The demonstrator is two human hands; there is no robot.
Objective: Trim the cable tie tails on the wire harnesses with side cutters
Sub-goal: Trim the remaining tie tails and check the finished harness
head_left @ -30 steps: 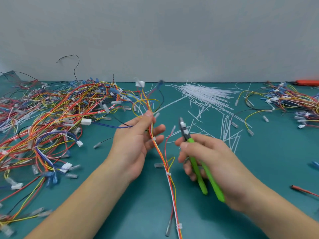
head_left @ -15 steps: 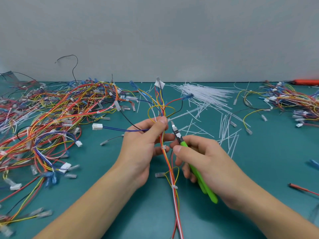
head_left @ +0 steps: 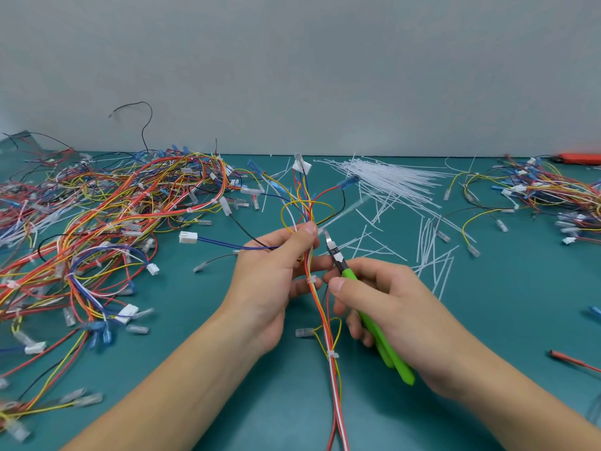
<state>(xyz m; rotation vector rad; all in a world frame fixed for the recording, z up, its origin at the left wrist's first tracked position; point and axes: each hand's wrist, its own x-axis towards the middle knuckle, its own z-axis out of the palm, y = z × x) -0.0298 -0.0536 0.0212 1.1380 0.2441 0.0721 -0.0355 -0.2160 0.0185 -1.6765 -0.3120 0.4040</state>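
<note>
Teal counter (head_left: 487, 320), mid-front: left hand (head_left: 276, 271) pinching wire harness (head_left: 320, 307); right hand (head_left: 390, 304) gripping side cutters (head_left: 335, 252), now brought up beside tie, ready to snip.

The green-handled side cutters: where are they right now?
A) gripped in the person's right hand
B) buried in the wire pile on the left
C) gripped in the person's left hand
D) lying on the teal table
A: the right hand curls round the green-handled side cutters, whose metal tip points up beside the wire harness that the left hand holds.
</note>
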